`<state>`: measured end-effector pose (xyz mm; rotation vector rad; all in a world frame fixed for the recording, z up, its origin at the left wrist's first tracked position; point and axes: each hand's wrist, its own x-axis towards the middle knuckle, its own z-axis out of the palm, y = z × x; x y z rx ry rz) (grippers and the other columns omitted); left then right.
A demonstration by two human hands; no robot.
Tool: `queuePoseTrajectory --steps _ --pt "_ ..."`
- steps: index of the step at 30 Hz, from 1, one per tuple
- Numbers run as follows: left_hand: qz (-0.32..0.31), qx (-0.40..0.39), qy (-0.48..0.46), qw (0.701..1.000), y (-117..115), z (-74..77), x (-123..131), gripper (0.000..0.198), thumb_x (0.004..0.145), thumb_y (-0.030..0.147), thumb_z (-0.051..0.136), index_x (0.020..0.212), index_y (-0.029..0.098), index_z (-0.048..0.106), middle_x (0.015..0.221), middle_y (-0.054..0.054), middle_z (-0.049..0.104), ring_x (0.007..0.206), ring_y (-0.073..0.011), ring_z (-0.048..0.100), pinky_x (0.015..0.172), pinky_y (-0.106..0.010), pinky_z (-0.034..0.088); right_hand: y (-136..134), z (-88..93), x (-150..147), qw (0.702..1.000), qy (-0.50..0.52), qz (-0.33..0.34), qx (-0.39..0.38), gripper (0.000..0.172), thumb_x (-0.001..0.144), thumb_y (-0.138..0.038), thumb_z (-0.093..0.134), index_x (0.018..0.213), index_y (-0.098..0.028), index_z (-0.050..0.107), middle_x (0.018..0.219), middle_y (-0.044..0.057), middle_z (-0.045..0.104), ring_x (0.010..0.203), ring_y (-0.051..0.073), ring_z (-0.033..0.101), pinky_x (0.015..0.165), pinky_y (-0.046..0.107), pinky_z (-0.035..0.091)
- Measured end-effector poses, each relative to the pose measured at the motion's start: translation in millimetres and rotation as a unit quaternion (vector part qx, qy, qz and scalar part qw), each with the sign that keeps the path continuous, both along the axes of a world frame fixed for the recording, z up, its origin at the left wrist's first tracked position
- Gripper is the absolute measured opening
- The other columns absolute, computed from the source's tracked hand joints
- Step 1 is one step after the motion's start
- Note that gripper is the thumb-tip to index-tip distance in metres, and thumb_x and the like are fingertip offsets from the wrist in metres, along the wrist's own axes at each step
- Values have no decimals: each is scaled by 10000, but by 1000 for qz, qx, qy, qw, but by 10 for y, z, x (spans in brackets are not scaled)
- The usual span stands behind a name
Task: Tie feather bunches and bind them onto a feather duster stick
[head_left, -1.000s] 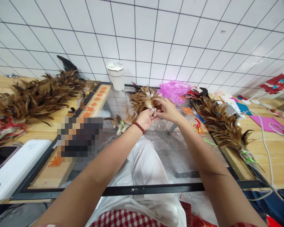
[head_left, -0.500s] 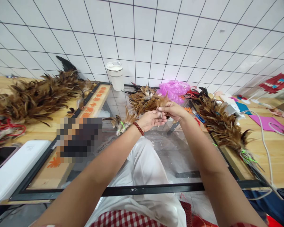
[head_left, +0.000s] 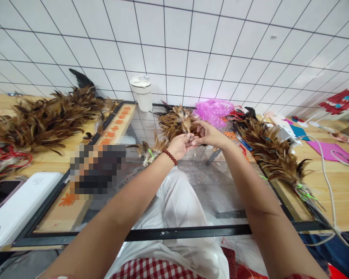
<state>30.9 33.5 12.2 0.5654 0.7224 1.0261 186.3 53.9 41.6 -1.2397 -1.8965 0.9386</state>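
My left hand (head_left: pixel 178 147), with a brown beaded bracelet at the wrist, pinches a small brown feather (head_left: pixel 186 123) by its pale base, tip pointing up and away. Close against it is my right hand (head_left: pixel 209 135), its fingers bent and meeting the left fingertips; whether anything is between them is too small to make out. Just behind both hands lies a heap of brown feathers (head_left: pixel 170 123) on the glass tabletop (head_left: pixel 232 193). A small feather bunch (head_left: pixel 151 153) with a bright green tie rests left of my left hand.
A white lidded cup (head_left: pixel 142 95) stands by the tiled wall. Pink plastic (head_left: pixel 214 110) lies behind my right hand. Long feather bundles flank the glass on the left (head_left: pixel 43 120) and right (head_left: pixel 272 151). A blue cutter (head_left: pixel 244 143), a white power bank (head_left: pixel 26 209) and a cable (head_left: pixel 325 174) lie nearby.
The feather was by my right fingers and now stands in my left fingertips. Both hands have shifted slightly left, and my right hand has turned with its fingers more bent.
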Motion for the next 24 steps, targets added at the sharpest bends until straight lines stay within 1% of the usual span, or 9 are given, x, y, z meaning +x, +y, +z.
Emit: queuePoseTrajectory --steps 2,5,8,11,13,16,18,20,24 --pt "7 -12 0 1000 -8 24 0 116 859 131 553 761 104 610 654 -41 650 594 -114 623 819 -357 533 14 -32 -1 999 -35 9 32 747 494 -238 812 1192 -173 553 846 -13 515 706 115 486 611 239 420" --pt "0 -8 -6 1000 -17 29 8 96 841 132 582 755 105 613 618 -23 618 599 -109 613 844 -363 527 26 -75 -26 995 -54 -5 79 600 539 -227 777 1107 -169 593 843 -7 526 734 127 494 640 246 420" --pt "-11 0 -7 1000 -11 2 10 103 852 132 564 767 102 613 612 -21 607 610 -112 617 853 -367 526 26 -86 -50 995 -46 -18 84 572 539 -228 779 1079 -166 600 837 -8 539 716 122 490 631 242 414" --pt "-8 15 -11 1000 5 -34 4 119 870 122 528 774 109 597 619 -20 620 602 -106 621 829 -346 535 15 -62 -46 1000 -5 -1 14 613 511 -269 820 1073 -164 601 770 -25 535 658 108 483 576 227 398" --pt "-16 27 -7 999 14 -53 0 92 864 120 538 794 109 596 671 -46 659 634 -121 649 786 -324 544 6 -39 -27 995 49 30 -78 522 560 -354 814 1007 -161 625 721 -23 549 615 99 491 544 221 394" --pt "-45 41 18 998 13 -61 -2 82 861 138 555 810 100 607 716 -86 688 674 -156 683 715 -302 551 0 -20 5 971 135 53 -192 396 625 -469 772 827 -151 650 661 -4 593 556 85 506 503 209 392" --pt "-54 45 33 997 3 -54 -1 101 865 140 552 791 95 605 695 -85 684 658 -161 687 683 -293 552 2 -24 14 964 164 33 -208 383 585 -457 802 748 -146 650 608 -8 604 497 66 485 455 193 360" --pt "-61 46 42 996 -8 -45 -2 111 867 131 546 780 89 602 684 -84 683 641 -158 685 665 -286 551 4 -32 8 966 177 1 -190 361 536 -407 834 702 -143 652 562 -18 603 452 53 457 422 186 331" --pt "-86 46 34 995 -9 -47 -16 84 858 138 569 809 85 611 713 -98 699 660 -163 692 677 -285 552 2 -36 -21 971 179 -37 -153 313 503 -355 838 655 -144 664 548 -14 620 455 60 472 428 190 360"
